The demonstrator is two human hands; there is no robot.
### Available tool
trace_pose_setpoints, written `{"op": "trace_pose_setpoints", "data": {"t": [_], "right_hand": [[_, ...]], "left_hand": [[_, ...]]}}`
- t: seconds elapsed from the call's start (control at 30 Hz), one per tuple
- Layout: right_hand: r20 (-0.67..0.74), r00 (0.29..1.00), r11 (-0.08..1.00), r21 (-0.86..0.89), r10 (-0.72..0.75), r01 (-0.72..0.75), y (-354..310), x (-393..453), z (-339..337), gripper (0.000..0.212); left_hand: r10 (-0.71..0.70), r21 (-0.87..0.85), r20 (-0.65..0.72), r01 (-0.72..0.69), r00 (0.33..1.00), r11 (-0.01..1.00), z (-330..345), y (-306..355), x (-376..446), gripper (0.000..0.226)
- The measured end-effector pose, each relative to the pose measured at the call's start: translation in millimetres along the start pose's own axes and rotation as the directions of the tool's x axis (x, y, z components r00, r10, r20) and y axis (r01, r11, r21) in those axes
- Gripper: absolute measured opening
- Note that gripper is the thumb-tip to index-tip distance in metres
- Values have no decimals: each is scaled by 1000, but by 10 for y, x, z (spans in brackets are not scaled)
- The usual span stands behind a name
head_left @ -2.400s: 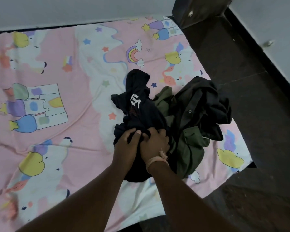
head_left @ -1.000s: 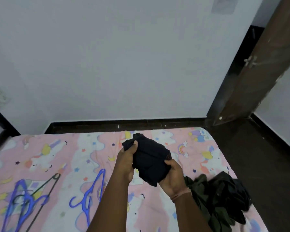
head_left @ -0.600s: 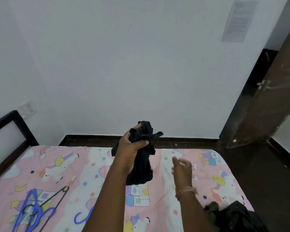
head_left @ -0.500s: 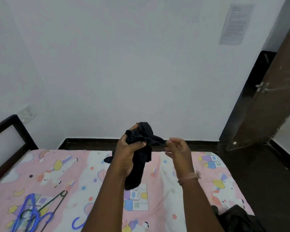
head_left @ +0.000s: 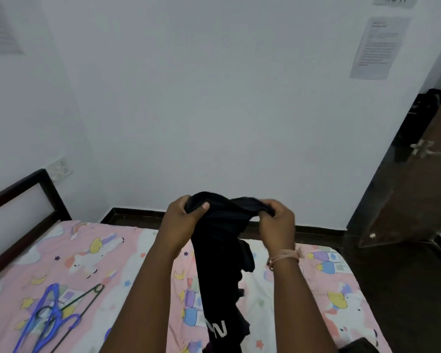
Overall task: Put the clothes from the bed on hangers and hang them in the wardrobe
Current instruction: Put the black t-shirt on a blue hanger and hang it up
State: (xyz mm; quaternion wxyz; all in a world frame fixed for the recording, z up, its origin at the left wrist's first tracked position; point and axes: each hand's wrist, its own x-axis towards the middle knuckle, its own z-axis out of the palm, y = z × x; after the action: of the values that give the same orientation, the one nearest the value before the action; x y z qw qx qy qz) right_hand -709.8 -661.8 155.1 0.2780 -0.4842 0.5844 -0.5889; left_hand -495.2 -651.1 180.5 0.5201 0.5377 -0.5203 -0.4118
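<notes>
Two hands (head_left: 181, 222) on black garment (head_left: 222, 266)

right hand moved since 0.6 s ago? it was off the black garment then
Yes. The right hand has moved up and left, from over the pink bedsheet to wall-skirting height, and now grips the black garment opposite the left hand.

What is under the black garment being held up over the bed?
Below the black garment, gripped by the left hand and right hand, lies the pink cartoon bedsheet. The strip of sheet directly behind the hanging cloth is covered, so anything there cannot be seen.
</notes>
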Motion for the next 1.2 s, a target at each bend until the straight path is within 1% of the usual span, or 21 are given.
{"op": "trace_pose_setpoints", "data": {"t": [0.1,0.17,0.33,0.4,0.47,0.53,0.57,0.63,0.67,0.7,0.73,0.77,0.8,0.83,0.87,0.9,0.97,1.0,1.07,1.13,1.2], "right_hand": [[-41,998,998,52,-40,42,-175,47,-30,14],[-19,999,992,117,-41,42,-213,25,8,18],[3,996,982,165,-88,86,-343,-49,23,20],[-2,995,978,183,-103,102,-412,-54,-22,22],[-9,997,967,242,-73,73,-472,-62,-59,18],[63,998,927,375,-32,6,-565,-108,-52,16],[137,990,885,464,-18,-48,-627,-157,-23,17],[316,949,699,678,5,-229,-766,-286,41,17],[421,907,564,750,-5,-345,-845,-346,61,15],[524,850,433,780,-58,-452,-916,-401,60,14],[601,786,327,779,-146,-535,-994,-450,44,14],[645,722,248,763,-249,-597,-1071,-482,6,14],[658,677,210,750,-329,-628,-1160,-502,-41,11],[651,645,187,747,-402,-638,-1249,-505,-103,8],[639,613,182,746,-465,-640,-1316,-501,-174,6],[637,562,177,730,-528,-660,-1365,-499,-252,6],[674,456,224,671,-582,-706,-1351,-488,-395,9],[711,413,267,635,-569,-725,-1294,-467,-462,11],[800,366,389,565,-476,-728,-1099,-410,-612,31],[848,430,544,529,-310,-651,-864,-314,-776,59],[839,537,683,443,-89,-580,-673,-198,-872,71]], "left_hand": [[50,198,-34,-43,998,979,-36,-13,14,30],[67,326,-39,-51,997,944,-27,-50,14,32],[87,364,-120,-38,989,931,-69,-101,-57,32],[-13,440,-46,32,999,898,-184,-199,-36,39],[-271,642,74,162,960,749,-318,-474,-49,42],[-469,763,-54,339,882,551,-360,-865,-129,47],[-477,714,-181,449,860,537,-323,-1059,-170,42],[-523,433,-375,644,765,631,-182,-1355,-323,31],[-659,154,-378,747,650,647,-88,-1450,-408,34],[-809,-171,-256,799,529,576,24,-1568,-504,39],[-898,-433,-55,800,436,415,116,-1659,-610,45],[-927,-598,165,781,338,178,192,-1762,-718,64],[-893,-689,371,721,255,-80,256,-1811,-816,82],[-824,-696,514,677,238,-239,328,-1788,-892,97],[-751,-681,589,683,298,-263,402,-1744,-943,102],[-701,-674,605,712,377,-199,494,-1638,-990,90],[-688,-685,526,728,501,7,620,-1432,-988,37],[-713,-695,426,706,557,137,650,-1343,-949,22],[-675,-723,301,623,674,299,661,-1223,-834,22],[-554,-768,268,522,788,371,600,-1096,-672,22],[-407,-762,194,398,893,510,537,-951,-480,53]]}}
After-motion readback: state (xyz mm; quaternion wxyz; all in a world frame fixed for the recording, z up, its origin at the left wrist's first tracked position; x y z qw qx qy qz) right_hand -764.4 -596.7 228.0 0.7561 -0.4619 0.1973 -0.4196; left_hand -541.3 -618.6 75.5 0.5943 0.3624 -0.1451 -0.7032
